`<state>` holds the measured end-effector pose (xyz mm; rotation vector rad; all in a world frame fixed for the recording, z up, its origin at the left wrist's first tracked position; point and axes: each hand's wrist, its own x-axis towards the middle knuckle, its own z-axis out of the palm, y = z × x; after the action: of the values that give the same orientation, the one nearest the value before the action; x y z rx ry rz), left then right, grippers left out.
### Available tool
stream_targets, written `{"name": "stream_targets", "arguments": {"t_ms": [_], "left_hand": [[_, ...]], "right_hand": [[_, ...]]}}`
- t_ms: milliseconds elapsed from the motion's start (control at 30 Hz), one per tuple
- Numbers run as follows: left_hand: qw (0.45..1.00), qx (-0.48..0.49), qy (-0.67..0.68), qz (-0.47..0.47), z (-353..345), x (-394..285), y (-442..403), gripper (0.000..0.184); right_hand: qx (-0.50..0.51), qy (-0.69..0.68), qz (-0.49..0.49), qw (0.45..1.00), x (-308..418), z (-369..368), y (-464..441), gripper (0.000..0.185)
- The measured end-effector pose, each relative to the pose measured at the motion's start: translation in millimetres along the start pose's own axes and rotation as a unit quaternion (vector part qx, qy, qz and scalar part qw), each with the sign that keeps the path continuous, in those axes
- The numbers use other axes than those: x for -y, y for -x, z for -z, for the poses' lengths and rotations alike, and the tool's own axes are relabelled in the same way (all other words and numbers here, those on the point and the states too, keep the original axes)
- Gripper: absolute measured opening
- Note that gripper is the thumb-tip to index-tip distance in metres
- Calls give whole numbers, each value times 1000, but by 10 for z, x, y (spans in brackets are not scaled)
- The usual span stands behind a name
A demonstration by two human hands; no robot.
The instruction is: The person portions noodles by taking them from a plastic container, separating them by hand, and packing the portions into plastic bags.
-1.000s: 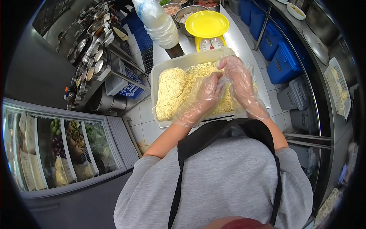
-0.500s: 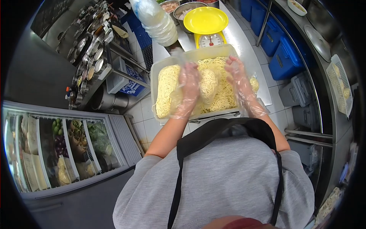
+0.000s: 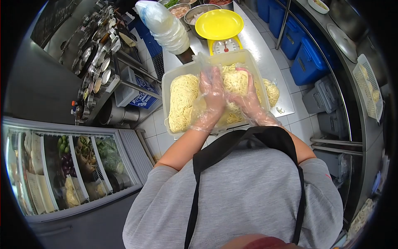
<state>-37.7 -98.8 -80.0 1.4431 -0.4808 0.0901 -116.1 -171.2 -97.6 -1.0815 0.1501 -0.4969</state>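
My hands, both in clear plastic gloves, are over a translucent tub of yellow noodles. My right hand is curled around the right and lower side of a rounded portion of noodles, which looks wrapped in clear plastic. On the portion's left side, my left hand has its fingers stretched out, with loose clear plastic about them. A large mass of noodles fills the tub's left part. Another bundle of noodles sits on the steel table just right of the tub.
Behind the tub stand a yellow scale and a tall stack of plastic-wrapped containers. Metal bowls of ingredients are farther back. A glass-topped fridge is at left; blue bins and a shelf with a white basket are at right.
My right hand has moved left and closed around the noodle portion, which has shifted slightly right and up. My left hand has moved slightly right.
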Motion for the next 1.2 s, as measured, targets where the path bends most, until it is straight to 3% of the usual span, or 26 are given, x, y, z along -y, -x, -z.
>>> {"name": "stream_targets", "arguments": {"t_ms": [33,67,100,133,233,267,300,333,400,567,633,700,733,767,800,867,900,967,1000,1033,1067,1100,1167,1200], "left_hand": [[1000,1,1,0,17,81,-34,21],[999,17,32,37,49,179,-88,24],[995,35,63,74,54,225,-118,27],[994,39,64,74,24,203,-127,27],[967,119,122,188,-18,216,-109,30],[981,187,28,39,-28,323,-72,30],[959,250,-67,-112,-48,290,-44,35],[967,230,-88,-72,-60,214,32,33],[951,277,-102,-89,-31,228,61,32],[911,354,-183,-106,67,229,88,28],[865,250,-322,-293,62,359,170,23],[879,261,-309,-254,47,435,158,21],[890,273,-297,-214,33,440,146,19],[890,272,-297,-215,-7,451,105,19],[881,311,-259,-246,-57,420,64,17],[868,351,-220,-274,-80,340,62,16],[842,390,-280,-245,-92,152,35,15],[811,424,-339,-218,-24,66,-37,15],[791,443,-337,-253,61,119,-92,16],[770,460,-336,-286,133,60,-151,19],[791,437,-317,-287,228,-13,-132,20],[792,434,-320,-288,268,-96,-116,20],[817,407,-300,-276,322,-242,-95,20],[818,404,-301,-278,351,-399,-99,20]], "right_hand": [[-1,1,1,1000,25,44,-33,82],[25,194,20,981,70,104,-111,84],[48,379,39,923,121,145,-179,87],[44,380,41,923,200,129,-226,87],[-16,495,160,854,365,95,-375,73],[44,476,194,857,378,149,-445,57],[101,455,227,855,410,149,-461,44],[99,455,227,855,411,120,-432,44],[28,216,127,968,443,39,-336,31],[4,272,69,960,733,70,-118,26],[-1,290,57,955,779,138,-106,25],[-15,329,129,935,964,198,-156,23],[-3,577,331,747,1100,250,-231,25],[-3,577,332,746,1132,190,-186,25],[64,682,311,659,1128,82,-82,27],[136,788,218,559,996,80,-70,29],[178,828,177,502,931,80,-64,31],[203,813,-72,541,874,167,-180,32],[203,814,-69,540,917,251,-165,32],[250,772,-6,584,988,368,-126,33],[296,723,55,622,1034,433,-108,34],[298,722,59,621,1105,398,-112,34],[300,671,-70,675,1340,310,-113,32],[302,672,-67,673,1473,283,-110,32]]}}
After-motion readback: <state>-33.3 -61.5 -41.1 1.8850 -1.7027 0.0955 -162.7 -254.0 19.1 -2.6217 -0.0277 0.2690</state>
